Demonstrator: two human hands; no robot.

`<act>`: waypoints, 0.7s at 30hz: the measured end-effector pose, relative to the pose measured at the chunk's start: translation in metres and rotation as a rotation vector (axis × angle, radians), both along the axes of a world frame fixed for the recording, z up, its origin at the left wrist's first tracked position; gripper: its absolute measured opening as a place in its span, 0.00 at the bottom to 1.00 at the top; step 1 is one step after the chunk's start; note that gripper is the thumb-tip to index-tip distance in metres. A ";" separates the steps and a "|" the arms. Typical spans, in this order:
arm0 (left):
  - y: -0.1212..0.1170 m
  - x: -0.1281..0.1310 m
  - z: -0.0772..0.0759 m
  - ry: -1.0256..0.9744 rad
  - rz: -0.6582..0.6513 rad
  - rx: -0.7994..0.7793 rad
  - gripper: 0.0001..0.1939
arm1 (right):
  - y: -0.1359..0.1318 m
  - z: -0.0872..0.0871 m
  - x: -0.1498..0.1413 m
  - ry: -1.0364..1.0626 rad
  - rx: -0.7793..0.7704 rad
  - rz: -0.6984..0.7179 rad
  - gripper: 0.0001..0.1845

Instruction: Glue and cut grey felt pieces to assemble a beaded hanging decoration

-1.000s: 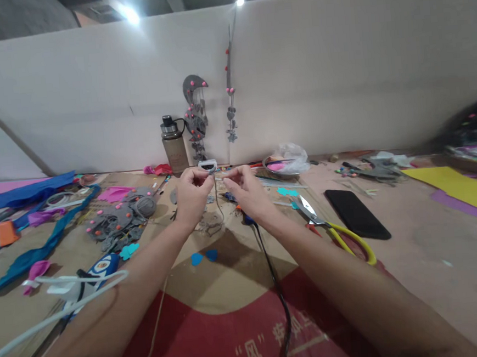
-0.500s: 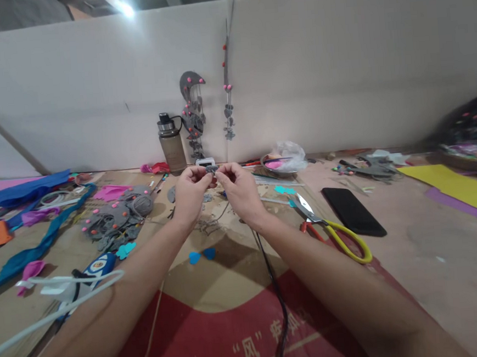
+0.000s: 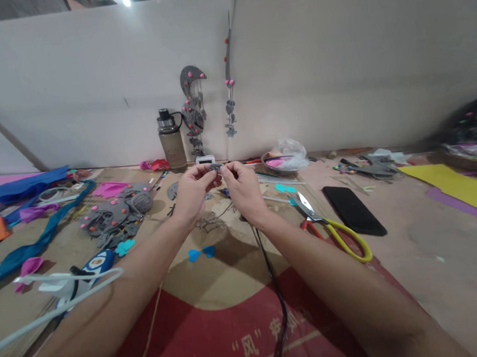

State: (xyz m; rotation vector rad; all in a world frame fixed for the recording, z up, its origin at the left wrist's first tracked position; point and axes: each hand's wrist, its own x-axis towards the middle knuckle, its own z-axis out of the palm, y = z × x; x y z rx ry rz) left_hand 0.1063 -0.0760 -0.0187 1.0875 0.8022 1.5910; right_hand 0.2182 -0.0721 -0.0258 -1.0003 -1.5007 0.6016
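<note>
A small grey felt piece point(image 3: 215, 167) is pinched between my two hands, above the middle of the cardboard. My left hand point(image 3: 193, 193) closes thumb and fingers on its left side. From the right, my right hand point(image 3: 243, 190) pinches it too; the fingers hide most of its outline. Beneath the hands lies a loose tangle of grey yarn point(image 3: 209, 223). Two blue felt hearts point(image 3: 202, 253) rest on the cardboard nearer to me. Grey felt shapes with pink pompoms and a yarn ball point(image 3: 117, 213) are heaped to the left.
Yellow-handled scissors point(image 3: 329, 226) lie open beside a black phone point(image 3: 353, 210) on the right. A bottle point(image 3: 172, 142) stands at the back by a hanging felt moon point(image 3: 191, 80). A black cable point(image 3: 275, 285) runs toward me. Blue felt strips point(image 3: 48, 229) and a white cable point(image 3: 66, 302) lie left.
The view has tilted and shifted slightly. Both hands stay together on the grey felt piece, with a small change in finger position; more of the piece shows now.
</note>
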 end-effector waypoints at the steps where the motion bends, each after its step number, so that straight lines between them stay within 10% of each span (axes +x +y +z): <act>1: 0.000 0.000 0.000 -0.005 -0.003 -0.007 0.07 | 0.000 0.000 0.000 0.001 -0.003 -0.004 0.13; 21: 0.004 -0.001 -0.006 0.037 -0.083 -0.016 0.07 | 0.002 0.004 0.007 -0.078 -0.036 -0.042 0.09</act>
